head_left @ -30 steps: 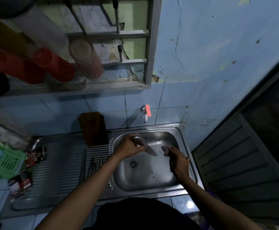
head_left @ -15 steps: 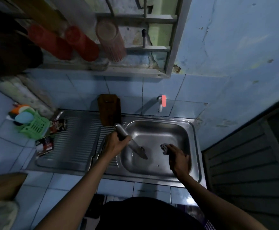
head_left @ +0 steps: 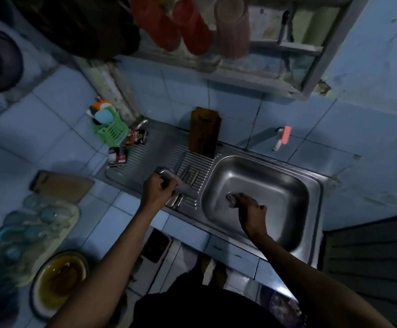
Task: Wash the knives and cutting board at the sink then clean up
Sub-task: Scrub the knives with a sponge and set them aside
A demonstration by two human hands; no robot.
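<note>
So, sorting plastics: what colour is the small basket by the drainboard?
Green basket, head view.

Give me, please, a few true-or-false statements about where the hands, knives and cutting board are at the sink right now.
1. The left hand holds a knife over the ribbed drainboard. True.
2. The right hand rests on the tap. False: it is down in the sink basin, holding a small object.
3. Other knives lie on the drainboard. True.
4. The dark cutting board lies flat in the basin. False: it stands upright against the tiles.
</note>
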